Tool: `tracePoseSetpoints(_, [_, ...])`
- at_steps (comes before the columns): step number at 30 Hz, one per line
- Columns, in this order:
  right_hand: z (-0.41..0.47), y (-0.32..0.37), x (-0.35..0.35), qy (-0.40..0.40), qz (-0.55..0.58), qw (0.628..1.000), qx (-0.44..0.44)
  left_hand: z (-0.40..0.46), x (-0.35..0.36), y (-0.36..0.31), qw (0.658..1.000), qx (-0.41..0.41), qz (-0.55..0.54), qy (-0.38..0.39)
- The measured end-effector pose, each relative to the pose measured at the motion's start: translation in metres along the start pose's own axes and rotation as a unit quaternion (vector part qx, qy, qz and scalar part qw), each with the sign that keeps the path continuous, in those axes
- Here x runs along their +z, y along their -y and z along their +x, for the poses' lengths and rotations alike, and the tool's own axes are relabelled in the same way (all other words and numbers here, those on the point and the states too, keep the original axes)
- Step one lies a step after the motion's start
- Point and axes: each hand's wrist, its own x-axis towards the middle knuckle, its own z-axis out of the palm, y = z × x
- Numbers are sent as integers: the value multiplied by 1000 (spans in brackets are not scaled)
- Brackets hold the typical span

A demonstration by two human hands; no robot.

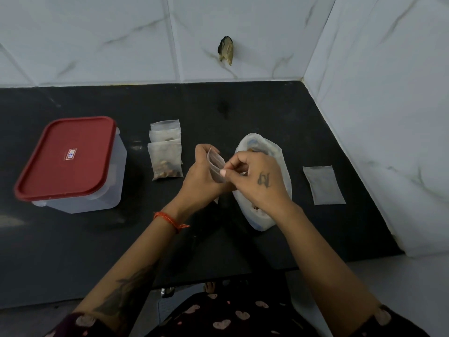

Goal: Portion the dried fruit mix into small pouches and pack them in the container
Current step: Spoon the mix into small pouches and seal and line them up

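My left hand (200, 177) grips a small clear pouch (215, 166) above the black counter, and my right hand (261, 177) pinches the pouch's top edge with thumb and forefinger. Right behind and under my right hand lies the white plastic bag of dried fruit mix (261, 142), its mouth open. A stack of three filled pouches (166, 152) lies to the left of my hands. Further left stands the clear container with a red lid (70, 161), lid on. Flat on the counter at the right rests one empty pouch (323, 184).
The black counter (243, 110) meets white marble-tiled walls at the back and right. A dark object (226, 50) sticks out of the back wall. The counter's front edge runs just below my forearms.
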Motion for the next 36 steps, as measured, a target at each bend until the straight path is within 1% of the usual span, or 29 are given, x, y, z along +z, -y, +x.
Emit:
tracePoseSetpoints(3, [7, -2, -4, 12, 23, 1000, 0, 0, -10, -2, 999, -21, -35, 19])
tracePoseSetpoints(5, [11, -4, -8, 10, 55, 998, -9, 0, -20, -1, 993, -45, -98, 39])
tracePoseSetpoints(8, [14, -2, -12, 11, 100, 995, -20, -3, -30, -3, 981, -59, -183, 19])
tracePoseSetpoints(12, [18, 1, -14, 20, 120, 992, -19, -3, -31, -5, 982, -49, -182, -15])
tracePoseSetpoints(16, [19, 4, -9, 11, 206, 978, 26, -2, -30, -3, 977, -58, -200, -56])
tracePoseSetpoints(20, [17, 3, -2, 34, 222, 973, 53, -3, -33, -4, 978, -60, -193, -57])
tracePoseSetpoints(24, [18, 8, 6, -5, 203, 978, 40, -4, -35, -6, 978, -59, -190, -60])
tracePoseSetpoints(26, [20, 9, 7, -18, 205, 978, 41, -4, -37, -7, 974, -66, -208, -62])
tracePoseSetpoints(30, [23, 11, 9, -18, 219, 974, 50, -6, -41, -10, 977, -75, -199, -25])
tracePoseSetpoints(32, [24, 13, 11, -16, 221, 973, 60, -7, -41, -11, 977, -73, -197, -37])
tracePoseSetpoints(34, [25, 14, 11, -4, 248, 966, 75, -6, -41, -10, 973, -76, -208, -58])
tracePoseSetpoints(36, [25, 13, 9, 20, 307, 946, 99, -6, -43, -10, 970, -85, -218, -68])
